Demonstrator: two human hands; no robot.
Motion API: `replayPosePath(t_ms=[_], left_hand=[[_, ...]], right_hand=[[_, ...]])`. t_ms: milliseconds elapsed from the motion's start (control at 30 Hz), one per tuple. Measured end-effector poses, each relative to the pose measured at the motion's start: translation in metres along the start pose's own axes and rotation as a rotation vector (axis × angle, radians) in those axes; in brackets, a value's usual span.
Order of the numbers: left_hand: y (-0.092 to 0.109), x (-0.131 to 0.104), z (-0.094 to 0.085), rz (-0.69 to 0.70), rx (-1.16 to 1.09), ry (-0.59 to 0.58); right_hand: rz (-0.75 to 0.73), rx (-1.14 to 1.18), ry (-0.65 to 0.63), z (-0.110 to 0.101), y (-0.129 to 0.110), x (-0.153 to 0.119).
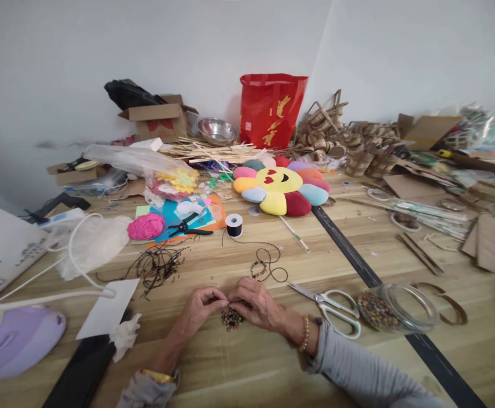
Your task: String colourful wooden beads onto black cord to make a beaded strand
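My left hand (203, 309) and my right hand (256, 303) meet fingertip to fingertip, both pinched; whatever lies between the fingers is too small to make out. Just below them is a small pile of colourful beads (232, 319) on the wooden table. Behind my right hand, a beaded loop (258, 269) lies joined with thin black cord (278, 263). A spool of black cord (234, 225) stands farther back. White-handled scissors (336, 306) lie right of my right hand, partly open. Beside them a clear jar (383, 309) of beads rests on its side.
A tangle of black cord scraps (157, 266) and pink yarn (146, 226) lie left. Behind are a flower cushion (282, 180), a red bag (271, 113) and woven baskets (360, 162). A purple device (26, 340) and black phone-like object (79, 368) sit front left.
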State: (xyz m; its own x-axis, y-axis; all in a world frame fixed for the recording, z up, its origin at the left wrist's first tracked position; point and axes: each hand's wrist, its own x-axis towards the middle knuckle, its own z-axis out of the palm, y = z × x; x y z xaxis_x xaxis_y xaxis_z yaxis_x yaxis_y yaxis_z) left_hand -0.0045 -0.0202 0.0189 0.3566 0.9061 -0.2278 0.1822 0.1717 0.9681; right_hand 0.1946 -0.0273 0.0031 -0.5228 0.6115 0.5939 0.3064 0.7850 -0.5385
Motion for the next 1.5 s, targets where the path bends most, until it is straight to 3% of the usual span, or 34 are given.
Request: replayPosePath(t_ms=[367,533,733,1033,1167,1300,1500], left_hand=[[-0.002,0.0,-0.002,0.087,-0.03,-0.009],[-0.001,0.001,0.0,0.073,-0.029,-0.021],[0.001,-0.002,0.001,0.082,-0.004,-0.026],[-0.005,-0.001,0.006,0.08,0.053,0.089],[-0.004,-0.005,0.011,0.165,0.209,0.156],[-0.003,-0.008,0.018,0.316,0.433,0.095],[-0.007,-0.01,0.025,0.345,0.705,0.066]], right_hand=[[0.088,-0.073,0.08,-0.004,-0.006,0.004],[0.024,0.005,0.003,-0.002,-0.008,0.003],[0.014,0.017,0.007,0.002,-0.001,0.001],[0.116,0.062,0.029,-0.002,-0.001,0.002],[0.138,0.079,0.085,-0.003,0.0,0.004],[0.146,0.076,0.102,-0.003,0.001,0.004],[0.155,0.093,0.095,-0.001,0.002,0.002]])
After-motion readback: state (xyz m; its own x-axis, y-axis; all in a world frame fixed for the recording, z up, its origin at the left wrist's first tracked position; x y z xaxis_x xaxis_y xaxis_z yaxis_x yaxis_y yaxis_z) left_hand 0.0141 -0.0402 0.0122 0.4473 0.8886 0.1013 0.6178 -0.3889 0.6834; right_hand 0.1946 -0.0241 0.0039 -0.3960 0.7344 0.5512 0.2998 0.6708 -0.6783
